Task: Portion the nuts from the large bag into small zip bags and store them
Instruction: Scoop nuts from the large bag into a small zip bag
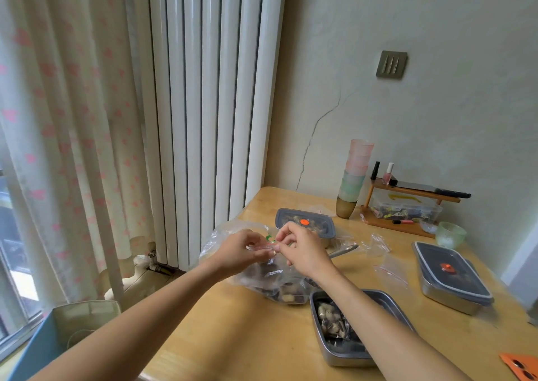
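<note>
Head view: we record both hands raised over the wooden table (233, 337). The left hand (241, 249) and right hand (302, 252) each pinch the red-striped top edge of a small zip bag (263, 246) with curled fingertips, almost touching one another. Directly beneath them the large bag (270, 281) of nuts lies crumpled on the table. Just beside it on the right we note an open steel tray (343, 357) holding filled packets. A lidded container (294, 216) sits behind the hands, and another lidded tray (454, 296) stands well apart at right. Empty zip bags (390, 270) lie between them.
</note>
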Demonstrator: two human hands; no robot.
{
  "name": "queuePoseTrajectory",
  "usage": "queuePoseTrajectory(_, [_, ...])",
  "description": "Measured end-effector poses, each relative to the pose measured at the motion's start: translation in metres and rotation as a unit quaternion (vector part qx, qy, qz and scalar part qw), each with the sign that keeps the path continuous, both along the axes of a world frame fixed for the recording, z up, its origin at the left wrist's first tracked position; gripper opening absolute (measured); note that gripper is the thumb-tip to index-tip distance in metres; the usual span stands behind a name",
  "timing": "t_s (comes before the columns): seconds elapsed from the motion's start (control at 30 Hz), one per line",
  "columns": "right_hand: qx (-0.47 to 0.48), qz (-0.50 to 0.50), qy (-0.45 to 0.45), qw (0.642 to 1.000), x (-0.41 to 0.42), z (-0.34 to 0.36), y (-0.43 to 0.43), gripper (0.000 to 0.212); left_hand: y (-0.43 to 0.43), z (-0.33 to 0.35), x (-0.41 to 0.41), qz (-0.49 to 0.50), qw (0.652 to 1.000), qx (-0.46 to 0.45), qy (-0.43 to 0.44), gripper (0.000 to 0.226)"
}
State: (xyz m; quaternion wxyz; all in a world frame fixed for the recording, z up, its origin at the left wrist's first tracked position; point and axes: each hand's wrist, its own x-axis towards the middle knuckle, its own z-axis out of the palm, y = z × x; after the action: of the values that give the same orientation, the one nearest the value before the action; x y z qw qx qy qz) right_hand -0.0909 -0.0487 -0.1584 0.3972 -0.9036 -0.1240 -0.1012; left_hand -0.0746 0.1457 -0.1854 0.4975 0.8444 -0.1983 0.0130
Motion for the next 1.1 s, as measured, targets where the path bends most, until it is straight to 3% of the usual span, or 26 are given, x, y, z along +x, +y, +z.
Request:
queuePoseTrajectory(0.1, [0.032, 0.001, -0.011, 0.999, 0.0, -0.001, 0.001, 0.014, -0.003, 0.001, -0.005, -0.021, 0.987, -0.14, 0.077, 0.034])
queuePoseTrajectory(0.17, [0.068, 0.001, -0.007, 0.998, -0.001, -0.001, 0.001, 0.015, -0.003, 0.004, -0.008, -0.031, 0.975, -0.189, 0.108, 0.026])
queuePoseTrajectory(0.27, [0.134, -0.009, 0.005, 0.991, -0.002, -0.002, 0.003, 0.014, -0.006, 0.001, -0.009, -0.025, 0.959, -0.245, 0.142, 0.016])
queuePoseTrajectory(0.57, [0.334, -0.017, 0.074, 0.939, -0.011, -0.009, 0.005, 0.004, -0.023, -0.008, -0.015, 0.002, 0.923, -0.356, 0.148, 0.026])
queuePoseTrajectory(0.77, [0.299, -0.009, 0.131, 0.945, -0.009, -0.015, 0.002, 0.009, -0.033, -0.019, -0.015, -0.011, 0.935, -0.335, 0.114, 0.038])
queuePoseTrajectory(0.87, [0.299, -0.041, 0.125, 0.945, -0.008, -0.017, 0.0, 0.009, -0.034, -0.025, -0.015, -0.027, 0.942, -0.322, 0.094, 0.028])
queuePoseTrajectory(1.1, [0.252, -0.091, 0.109, 0.957, -0.009, -0.034, 0.006, 0.007, -0.041, -0.042, -0.016, 0.04, 0.913, -0.384, 0.133, 0.012])
